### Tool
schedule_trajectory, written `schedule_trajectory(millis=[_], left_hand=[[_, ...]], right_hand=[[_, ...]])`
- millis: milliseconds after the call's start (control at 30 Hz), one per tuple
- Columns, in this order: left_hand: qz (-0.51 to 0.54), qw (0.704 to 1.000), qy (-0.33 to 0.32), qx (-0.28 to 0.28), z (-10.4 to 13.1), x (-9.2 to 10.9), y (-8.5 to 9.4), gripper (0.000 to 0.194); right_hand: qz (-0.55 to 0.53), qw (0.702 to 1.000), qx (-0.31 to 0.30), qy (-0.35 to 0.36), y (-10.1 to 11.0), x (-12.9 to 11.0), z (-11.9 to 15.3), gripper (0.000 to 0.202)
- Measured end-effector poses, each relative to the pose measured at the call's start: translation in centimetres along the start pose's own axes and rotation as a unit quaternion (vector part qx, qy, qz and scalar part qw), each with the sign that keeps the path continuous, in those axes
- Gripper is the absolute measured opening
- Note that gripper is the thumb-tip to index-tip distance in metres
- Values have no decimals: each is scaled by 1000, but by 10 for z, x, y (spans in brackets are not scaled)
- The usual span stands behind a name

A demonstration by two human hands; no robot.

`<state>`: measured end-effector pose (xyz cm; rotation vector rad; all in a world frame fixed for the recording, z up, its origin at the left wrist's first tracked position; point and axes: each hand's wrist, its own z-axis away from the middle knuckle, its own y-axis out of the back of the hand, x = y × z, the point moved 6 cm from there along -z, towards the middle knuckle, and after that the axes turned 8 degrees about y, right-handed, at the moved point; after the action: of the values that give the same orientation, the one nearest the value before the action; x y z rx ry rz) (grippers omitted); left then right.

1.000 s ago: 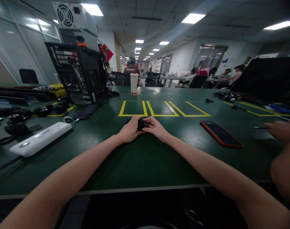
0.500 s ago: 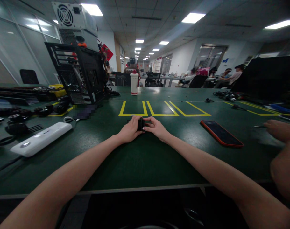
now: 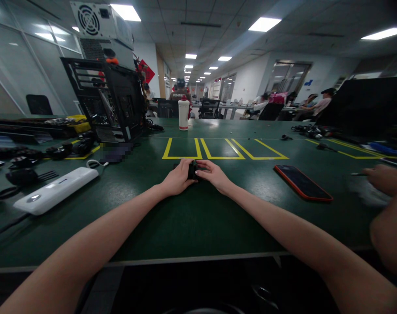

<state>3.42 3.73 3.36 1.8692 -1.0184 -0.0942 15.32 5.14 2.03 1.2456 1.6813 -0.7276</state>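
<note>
Over the middle of the green table (image 3: 191, 226), a small black object (image 3: 192, 171) sits between my two hands; its kind is too dark and small to make out. My left hand (image 3: 178, 178) is closed around its left side, with the fingers hiding part of it. From the right, my right hand (image 3: 213, 175) pinches it with thumb and fingertips. Beyond my hands, yellow tape outlines (image 3: 203, 158) mark the table surface.
A phone with an orange-red edge (image 3: 303, 182) lies to the right, near another person's hand (image 3: 386, 179). A white power strip (image 3: 57, 192), black cables and an open computer case (image 3: 110, 100) stand on the left. A white bottle (image 3: 183, 114) stands further back.
My right fingers have shifted slightly on the black object; my left hand stays in place. The other person's hand at the right has moved a little.
</note>
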Motion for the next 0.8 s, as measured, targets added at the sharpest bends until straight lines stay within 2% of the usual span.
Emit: schedule_trajectory(millis=[200,400,667,800], left_hand=[[4,1000,-3,-1,1,1,1,59],[0,1000,4,-1,0,1,1,60],[5,1000,2,0,0,0,1,61],[0,1000,6,-3,0,1,2,60]], right_hand=[[-18,999,-21,24,-2,-3,2,37],[7,1000,1,14,0,-4,3,24],[-33,999,-5,-2,0,2,0,39],[-45,998,-24,22,-2,0,1,39]])
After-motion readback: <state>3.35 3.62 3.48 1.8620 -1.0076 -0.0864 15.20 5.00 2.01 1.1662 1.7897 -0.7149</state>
